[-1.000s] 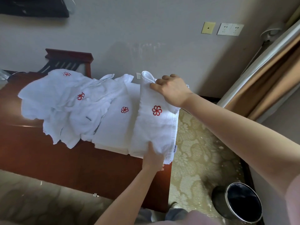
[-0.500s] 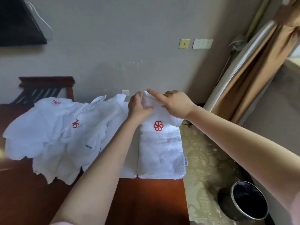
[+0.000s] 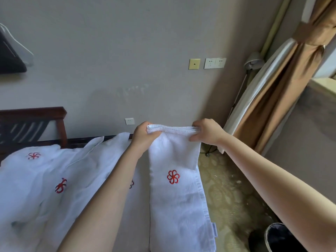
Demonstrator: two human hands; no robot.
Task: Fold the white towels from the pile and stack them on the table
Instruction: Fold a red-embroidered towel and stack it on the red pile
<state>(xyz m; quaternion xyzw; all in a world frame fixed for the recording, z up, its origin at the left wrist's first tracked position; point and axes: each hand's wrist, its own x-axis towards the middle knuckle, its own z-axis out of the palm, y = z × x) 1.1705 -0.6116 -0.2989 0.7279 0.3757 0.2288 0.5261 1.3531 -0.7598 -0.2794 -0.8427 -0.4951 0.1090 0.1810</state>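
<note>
A long, narrow folded white towel (image 3: pixel 179 197) with a red flower logo lies lengthwise at the right end of the table. My left hand (image 3: pixel 143 135) grips its far left corner and my right hand (image 3: pixel 207 132) pinches its far right corner, lifting the far edge off the table. To the left spreads the loose pile of white towels (image 3: pixel 45 188) with the same red logos. My left forearm crosses over another white towel under the held one, hiding most of it.
The dark wooden table's back edge (image 3: pixel 112 138) shows behind the towels. A wooden chair back (image 3: pixel 32 122) stands at the far left. A black waste bin (image 3: pixel 283 237) sits on the patterned carpet at the lower right. Curtains (image 3: pixel 283 91) hang at the right.
My left hand went from the towel's near end to its far left corner. Both hands now hold the far edge stretched and raised. The camera moved closer and tilted up.
</note>
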